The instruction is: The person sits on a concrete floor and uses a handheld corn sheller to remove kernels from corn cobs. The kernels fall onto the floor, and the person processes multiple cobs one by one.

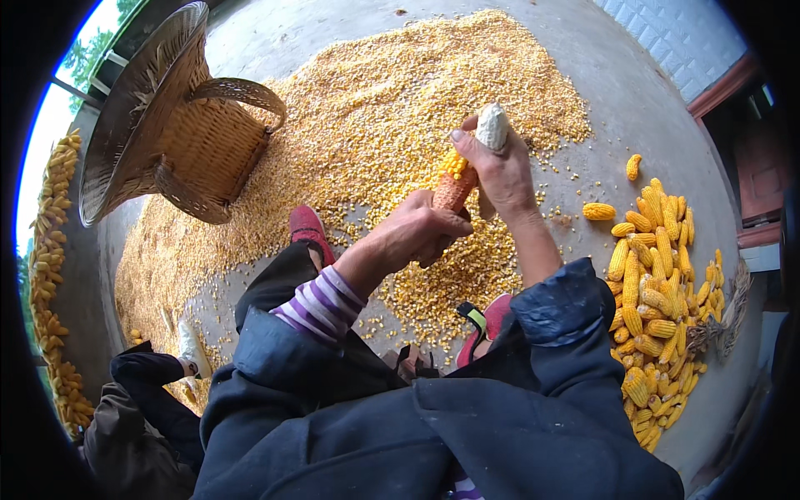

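Observation:
In front of me my left hand point(421, 227) is closed round the lower end of a partly shelled corn cob point(454, 192). Its bare part is reddish, and yellow kernels cling near its upper end. My right hand point(507, 175) grips a white, bare corn cob point(492, 127) that sticks up past the thumb. The two hands are close together, with the right one against the upper part of the reddish cob. Some of the right fingers are hidden. Below them, loose yellow kernels point(450, 287) lie on the floor between my red shoes point(310, 227).
A wide heap of kernels point(400, 92) spreads over the grey floor. A wicker basket point(208, 146) lies tipped at the left. Unshelled ears point(654, 308) are piled at the right. More ears point(50, 250) hang at the far left. Another person's leg point(158, 392) shows at the lower left.

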The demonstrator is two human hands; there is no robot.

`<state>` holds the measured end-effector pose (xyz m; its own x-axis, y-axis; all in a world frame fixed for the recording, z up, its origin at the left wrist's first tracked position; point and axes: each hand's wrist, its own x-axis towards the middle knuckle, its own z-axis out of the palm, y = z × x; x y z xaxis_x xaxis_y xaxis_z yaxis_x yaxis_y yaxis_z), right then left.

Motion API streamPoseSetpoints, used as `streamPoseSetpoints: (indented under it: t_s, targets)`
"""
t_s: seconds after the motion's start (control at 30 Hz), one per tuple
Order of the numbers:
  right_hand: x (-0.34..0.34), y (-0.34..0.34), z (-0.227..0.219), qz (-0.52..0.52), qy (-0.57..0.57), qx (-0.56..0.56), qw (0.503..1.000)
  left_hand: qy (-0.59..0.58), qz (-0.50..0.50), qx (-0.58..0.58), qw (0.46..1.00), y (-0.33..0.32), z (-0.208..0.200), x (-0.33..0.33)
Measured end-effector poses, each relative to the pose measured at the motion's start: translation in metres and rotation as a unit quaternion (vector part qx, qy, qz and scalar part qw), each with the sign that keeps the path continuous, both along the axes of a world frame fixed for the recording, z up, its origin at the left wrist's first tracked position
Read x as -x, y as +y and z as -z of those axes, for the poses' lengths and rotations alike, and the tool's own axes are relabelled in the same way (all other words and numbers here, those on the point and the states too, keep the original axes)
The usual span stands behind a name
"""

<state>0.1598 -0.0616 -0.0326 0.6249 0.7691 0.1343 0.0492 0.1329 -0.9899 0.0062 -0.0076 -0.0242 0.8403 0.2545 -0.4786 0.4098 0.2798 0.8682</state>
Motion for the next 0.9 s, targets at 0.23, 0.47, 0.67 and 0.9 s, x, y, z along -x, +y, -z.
streamPoseSetpoints:
  t_s: [0.23,0.47,0.67,0.9]
  targets:
    - [-0.024,-0.009,-0.008,0.073,0.132,-0.039,0.988,-0.121,-0.14,-0.088,0.979,0.014,-0.011,0.013]
    - [-0.027,-0.005,-0.01,0.12,0.128,-0.078,0.981,-0.132,-0.109,-0.168,0.971,0.002,-0.03,0.017]
    - [-0.028,-0.001,-0.003,0.156,0.103,-0.117,0.975,-0.185,-0.202,-0.099,0.957,0.0,-0.017,0.011]
    - [-0.026,0.003,0.0,0.169,0.159,-0.157,0.96,-0.25,-0.265,0.125,0.923,0.002,-0.011,0.008]
